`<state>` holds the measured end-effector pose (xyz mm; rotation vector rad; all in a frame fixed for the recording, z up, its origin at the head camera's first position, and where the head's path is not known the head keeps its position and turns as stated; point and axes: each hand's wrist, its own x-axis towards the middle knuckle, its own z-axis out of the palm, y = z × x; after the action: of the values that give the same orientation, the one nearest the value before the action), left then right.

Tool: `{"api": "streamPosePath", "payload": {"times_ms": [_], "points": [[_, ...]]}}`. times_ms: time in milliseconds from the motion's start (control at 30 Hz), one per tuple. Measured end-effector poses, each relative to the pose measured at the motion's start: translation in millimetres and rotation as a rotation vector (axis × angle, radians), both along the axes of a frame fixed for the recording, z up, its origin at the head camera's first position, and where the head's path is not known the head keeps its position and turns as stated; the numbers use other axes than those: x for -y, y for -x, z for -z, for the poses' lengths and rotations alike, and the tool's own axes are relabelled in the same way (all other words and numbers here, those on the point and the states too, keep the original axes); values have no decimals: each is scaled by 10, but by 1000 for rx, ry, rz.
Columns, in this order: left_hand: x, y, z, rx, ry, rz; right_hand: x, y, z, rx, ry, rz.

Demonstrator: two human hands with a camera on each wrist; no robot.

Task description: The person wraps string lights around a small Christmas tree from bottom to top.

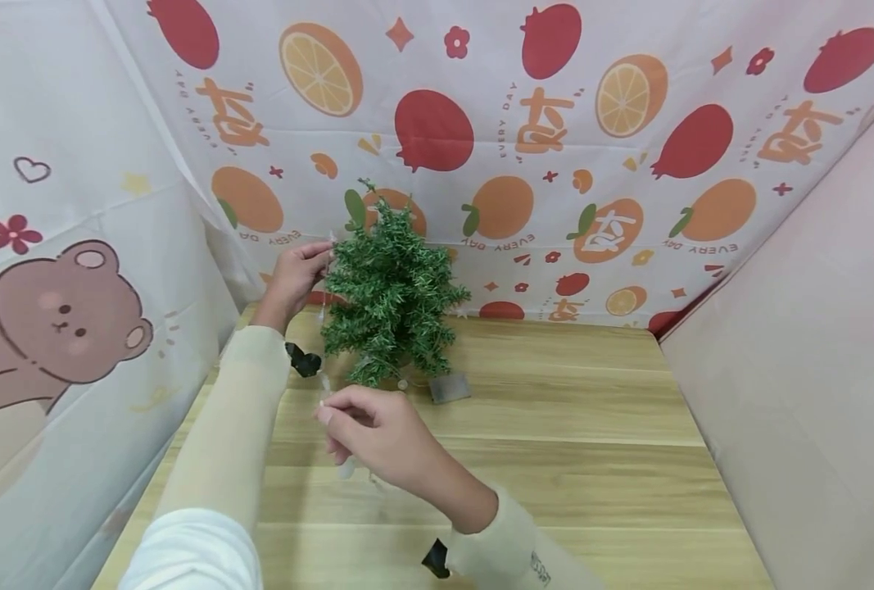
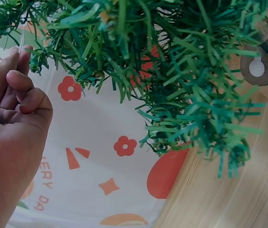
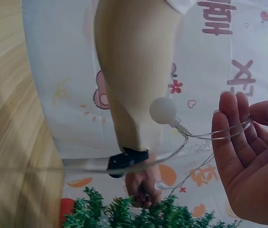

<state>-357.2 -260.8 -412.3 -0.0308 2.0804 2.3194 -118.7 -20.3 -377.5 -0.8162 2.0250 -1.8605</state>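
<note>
A small green artificial Christmas tree (image 1: 396,295) stands at the back of the table. My left hand (image 1: 298,274) is at its left side, pinching a thin clear wire (image 2: 22,40) between thumb and fingers beside a branch. My right hand (image 1: 385,430), in front of the tree, pinches a string of lights (image 3: 219,137) between thumb and fingers. A round white bulb (image 3: 163,110) hangs on that wire near the fingertips. From the right hand (image 3: 252,161) the wire runs on toward the tree, where a smaller blurred bulb (image 3: 161,185) shows near the left hand.
A small grey box (image 1: 450,388) lies on the wooden table (image 1: 591,442) right of the tree's base. Patterned cloth (image 1: 503,98) hangs behind, with more cloth (image 1: 61,270) along the left side. Both wrists carry black straps (image 1: 304,360).
</note>
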Motion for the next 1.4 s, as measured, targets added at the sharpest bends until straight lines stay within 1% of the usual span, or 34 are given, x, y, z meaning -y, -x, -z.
{"api": "streamPosePath", "payload": {"times_ms": [67,233,367,433,567,667,767,833,900,967,1033,1100,1200,1333,1400], "points": [[-3,-17,9,-11,-15,-10,-60,-26,-18,-3,38,31],[13,-101,32,-20,-8,-25,-188,-63,-81,-1,114,99],[14,-193,57,-27,18,-17,-260,-70,-109,-17,158,145],[6,-229,75,-35,7,-8,-289,-77,-119,-19,173,159],[2,-259,136,-48,-3,2,-334,-94,-144,-6,193,166],[27,-270,208,-60,-21,8,-357,-105,-164,-9,208,161],[83,-312,283,-77,-78,21,-371,-109,-180,-22,213,156],[131,-365,313,-98,-123,16,-378,-112,-189,-26,209,153],[174,-436,317,-130,-161,-3,-383,-115,-193,-29,204,149],[205,-512,297,-176,-206,-23,-384,-118,-194,-28,198,148],[215,-598,258,-224,-251,-34,-389,-122,-200,-30,195,148],[197,-703,203,-259,-263,-31,-397,-126,-210,-38,194,154],[130,-890,107,-285,-230,-7,-414,-128,-232,-49,192,165],[-23,-1179,-33,-322,-151,37,-444,-125,-252,-41,184,172],[-125,-1334,-112,-354,-88,49,-464,-121,-262,-31,178,173]]}}
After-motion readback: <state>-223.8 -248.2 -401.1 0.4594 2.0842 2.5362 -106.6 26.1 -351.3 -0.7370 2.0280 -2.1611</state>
